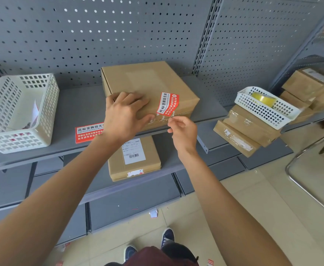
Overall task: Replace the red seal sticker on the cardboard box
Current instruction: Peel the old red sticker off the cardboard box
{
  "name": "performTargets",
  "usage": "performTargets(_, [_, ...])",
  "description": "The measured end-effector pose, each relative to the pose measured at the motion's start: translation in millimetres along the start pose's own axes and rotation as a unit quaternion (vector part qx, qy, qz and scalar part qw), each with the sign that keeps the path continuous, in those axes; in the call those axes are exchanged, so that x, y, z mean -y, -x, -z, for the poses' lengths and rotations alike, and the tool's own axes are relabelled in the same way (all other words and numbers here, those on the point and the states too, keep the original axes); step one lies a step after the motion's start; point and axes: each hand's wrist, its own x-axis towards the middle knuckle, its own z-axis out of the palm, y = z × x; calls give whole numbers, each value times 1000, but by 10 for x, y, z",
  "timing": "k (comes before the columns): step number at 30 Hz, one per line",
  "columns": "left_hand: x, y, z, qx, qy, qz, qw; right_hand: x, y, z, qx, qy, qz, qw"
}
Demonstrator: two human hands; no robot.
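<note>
Two hands meet at a cardboard box on a grey shelf, pegboard at twelve o'clock: left hand is pressed flat, spread; red seal sticker is pinched by right hand.

**Hidden, cropped or unreadable**

Under the left hand: right end of the spare red label and part of the cardboard box lid. At the right hand fingertips: lower end of the red seal sticker, grip point too small to tell. Small print unreadable. Far right: stacked cartons blurred, cropped by the edge.
</note>
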Motion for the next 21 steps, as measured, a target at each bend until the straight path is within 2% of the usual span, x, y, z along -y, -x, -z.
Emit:
performTargets(8, [14, 9, -23, -16, 3, -2, 1000, 40, 1, -29, -8, -31, -23, 999])
performTargets(16, [13, 14, -31, -18, 17, 8, 1000, 62, -23, -6, 3, -73, -83, 994])
performTargets(21, [14, 17, -23, -11, 18, 9, 1000, 14, -53, 37, 14, -54, -56, 997])
